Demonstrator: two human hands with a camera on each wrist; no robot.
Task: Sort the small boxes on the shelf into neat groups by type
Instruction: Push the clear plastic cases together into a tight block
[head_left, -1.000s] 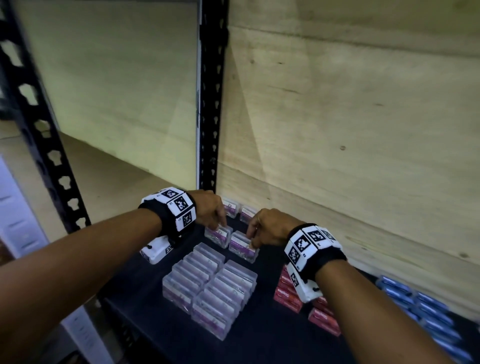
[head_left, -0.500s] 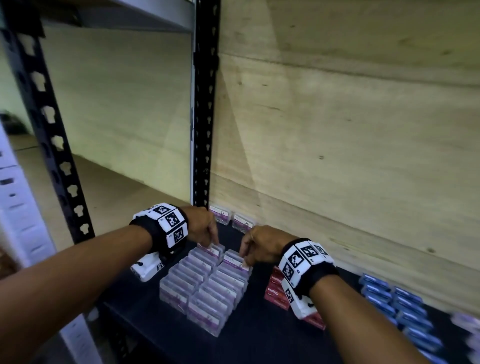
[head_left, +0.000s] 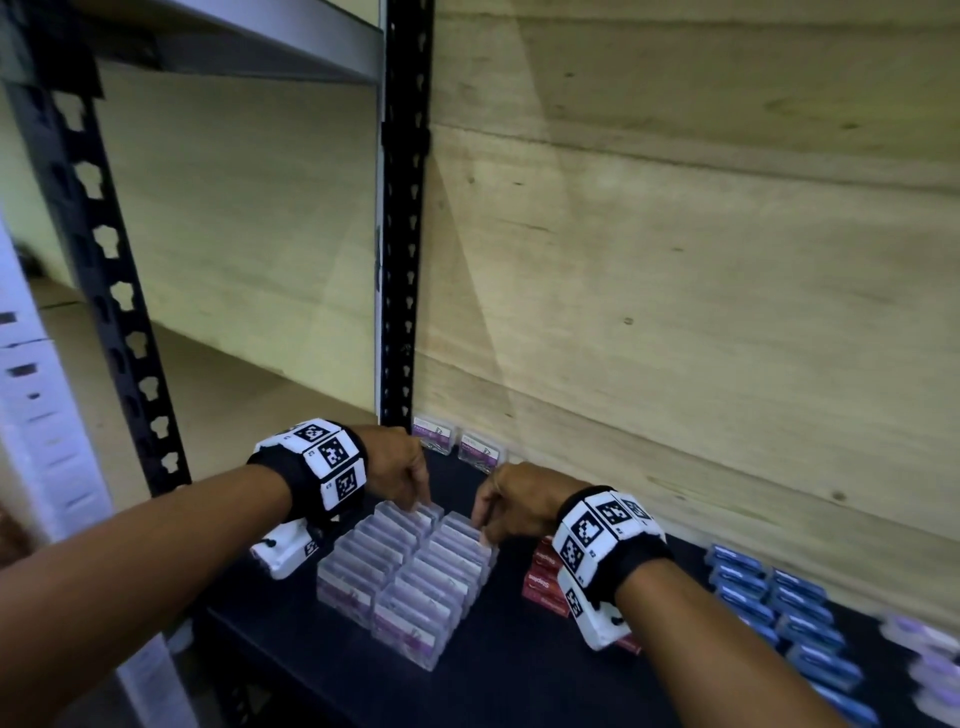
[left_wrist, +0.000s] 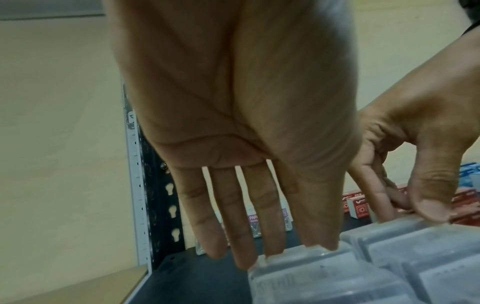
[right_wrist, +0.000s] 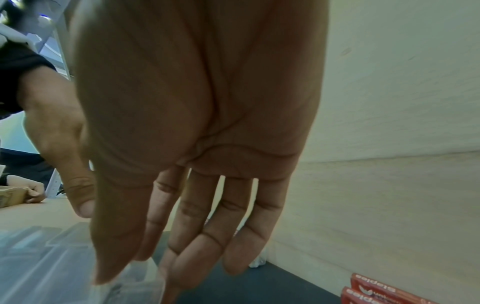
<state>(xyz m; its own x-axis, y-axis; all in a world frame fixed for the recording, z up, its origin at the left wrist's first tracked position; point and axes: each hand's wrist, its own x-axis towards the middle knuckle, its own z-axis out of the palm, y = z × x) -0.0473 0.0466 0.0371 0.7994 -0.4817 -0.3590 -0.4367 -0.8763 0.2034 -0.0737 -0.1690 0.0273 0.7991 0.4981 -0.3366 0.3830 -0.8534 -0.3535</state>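
Clear boxes with purple labels (head_left: 405, 577) stand in two tight columns on the black shelf (head_left: 493, 654). My left hand (head_left: 410, 483) reaches down to the far box of the left column (left_wrist: 311, 265), with its thumb tip on the top edge and straight fingers behind it. My right hand (head_left: 498, 512) pinches the far box of the right column (right_wrist: 140, 286) between thumb and fingers. Two more clear boxes (head_left: 457, 441) stand against the back panel. Red staple boxes (head_left: 543, 579) and blue boxes (head_left: 779, 597) lie to the right.
A black perforated upright (head_left: 405, 260) rises just behind the left hand, and another (head_left: 109, 270) at the front left. The wooden back panel (head_left: 675, 312) closes the shelf. Blurred pale purple packs (head_left: 930, 654) lie at the far right.
Both hands have come toward me, each with a clear box, from the back of the shelf. The two boxes now stand at the far ends of the two columns.
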